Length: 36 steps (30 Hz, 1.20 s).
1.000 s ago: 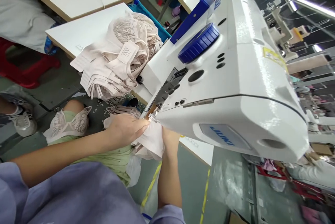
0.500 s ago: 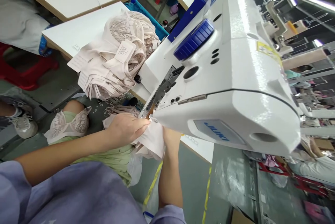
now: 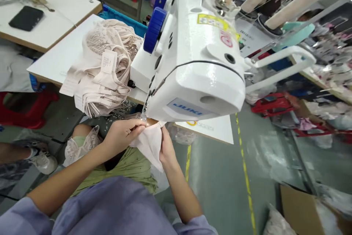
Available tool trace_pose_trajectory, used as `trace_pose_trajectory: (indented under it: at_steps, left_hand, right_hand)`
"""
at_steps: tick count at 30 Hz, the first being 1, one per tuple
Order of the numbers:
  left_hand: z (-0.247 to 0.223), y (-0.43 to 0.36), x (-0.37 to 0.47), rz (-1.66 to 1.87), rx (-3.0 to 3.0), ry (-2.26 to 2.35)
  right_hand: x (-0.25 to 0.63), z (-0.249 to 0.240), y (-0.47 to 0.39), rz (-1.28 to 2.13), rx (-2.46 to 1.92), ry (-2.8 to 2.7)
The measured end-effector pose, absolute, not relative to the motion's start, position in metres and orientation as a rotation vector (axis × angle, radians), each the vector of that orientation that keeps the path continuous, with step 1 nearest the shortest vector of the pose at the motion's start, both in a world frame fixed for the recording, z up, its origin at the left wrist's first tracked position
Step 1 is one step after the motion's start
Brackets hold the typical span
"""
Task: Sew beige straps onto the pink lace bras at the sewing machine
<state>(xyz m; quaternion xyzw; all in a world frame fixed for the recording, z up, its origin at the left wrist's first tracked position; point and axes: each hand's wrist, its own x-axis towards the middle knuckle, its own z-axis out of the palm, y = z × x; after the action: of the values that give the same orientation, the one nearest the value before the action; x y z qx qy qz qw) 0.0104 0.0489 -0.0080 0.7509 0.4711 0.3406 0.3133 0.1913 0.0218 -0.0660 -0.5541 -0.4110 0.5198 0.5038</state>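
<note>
My left hand (image 3: 123, 132) pinches the near edge of a pale pink bra (image 3: 150, 143) with thumb and forefinger, just beside the needle area of a white sewing machine (image 3: 198, 81). On the other side of the cloth, my right hand (image 3: 167, 147) grips its right edge with the fingers partly behind it. The smooth panel hangs between both hands below the machine head, its top edge close to the presser foot (image 3: 144, 113). Part of the bra is hidden behind my left hand. A lace bra (image 3: 79, 147) lies over my knee.
A heap of beige bras (image 3: 107, 70) with a paper tag lies on the white table (image 3: 49, 62) left of the machine. The blue handwheel (image 3: 154, 29) sticks out on the machine's left. A black phone (image 3: 26, 18) rests on another table; a red stool (image 3: 24, 108) stands below.
My view has swung right, so the machine appears farther left and more upright. My right hand, earlier mostly behind the machine head and cloth, now shows at the bra's right edge.
</note>
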Motion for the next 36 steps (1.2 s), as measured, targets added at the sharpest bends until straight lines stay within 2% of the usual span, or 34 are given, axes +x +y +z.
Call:
trace_pose_trajectory:
  at_steps: [3,8,11,15,19,24,30,33,36]
  left_hand:
    - [-0.001,0.046,-0.001,0.772,2.007,1.159]
    - [-0.002,0.035,-0.024,0.63,2.095,1.165]
    - [-0.005,0.025,-0.03,0.554,2.225,1.211]
    - [-0.019,0.014,-0.026,0.52,2.519,0.962]
    - [-0.033,0.012,-0.03,0.702,2.706,0.977]
    - [-0.032,0.011,-0.042,0.957,2.82,1.034]
    - [-0.038,0.01,-0.043,1.006,2.748,1.06]
    - [-0.035,0.004,-0.044,0.731,2.586,1.1]
    - [-0.021,-0.011,-0.05,0.454,2.228,1.015]
  right_hand:
    - [0.18,-0.066,0.0,1.413,-1.189,-0.736]
    - [0.179,-0.067,-0.017,1.358,-1.116,-0.672]
    - [0.175,-0.067,-0.027,1.226,-1.113,-0.838]
    - [0.168,-0.062,-0.045,0.918,-1.052,-1.306]
    - [0.167,-0.055,-0.055,0.612,-0.949,-1.736]
    - [0.163,-0.052,-0.053,0.452,-0.863,-1.841]
    - [0.158,-0.051,-0.052,0.505,-0.882,-1.835]
    - [0.167,-0.058,-0.051,0.694,-0.947,-1.843]
    - [0.194,-0.083,-0.057,1.053,-1.126,-1.914]
